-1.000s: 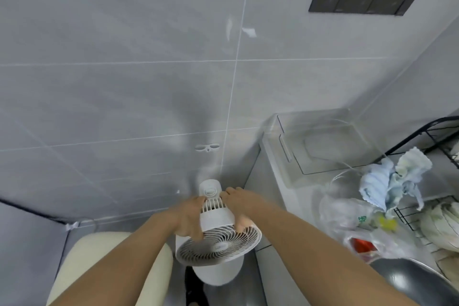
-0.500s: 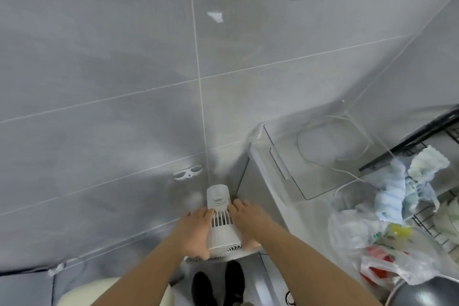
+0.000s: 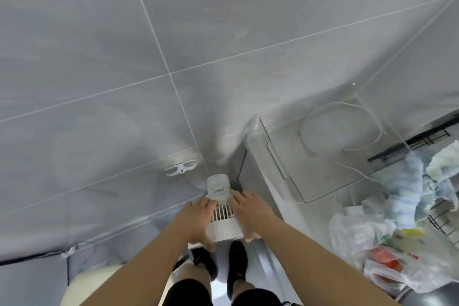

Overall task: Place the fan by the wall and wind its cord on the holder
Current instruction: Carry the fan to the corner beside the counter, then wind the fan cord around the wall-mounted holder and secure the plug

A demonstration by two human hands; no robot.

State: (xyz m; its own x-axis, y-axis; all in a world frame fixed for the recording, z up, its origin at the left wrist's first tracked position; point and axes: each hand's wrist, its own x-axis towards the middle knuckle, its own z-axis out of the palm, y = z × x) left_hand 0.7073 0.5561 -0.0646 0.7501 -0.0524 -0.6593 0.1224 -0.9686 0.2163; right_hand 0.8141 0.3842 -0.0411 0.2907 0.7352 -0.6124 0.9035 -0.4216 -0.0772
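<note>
A white fan (image 3: 221,211) stands close to the grey tiled wall, seen from above, its slatted motor housing and top knob toward me. My left hand (image 3: 196,222) grips its left side and my right hand (image 3: 249,216) grips its right side. A white cord holder (image 3: 180,167) is fixed to the wall just left of and beyond the fan. A thin white cord (image 3: 330,160) loops over the counter to the right; its link to the fan is hidden.
A white counter (image 3: 273,181) with a clear acrylic box (image 3: 323,146) stands right of the fan. Plastic bags (image 3: 387,253), cloths (image 3: 427,181) and a black wire rack (image 3: 422,136) lie farther right. My black shoes (image 3: 237,263) stand below the fan. A cream stool (image 3: 84,288) sits lower left.
The fan has tipped from grille facing me to upright and gone closer to the wall, beside the counter. Both hands stayed on its sides. My view dropped toward the floor.
</note>
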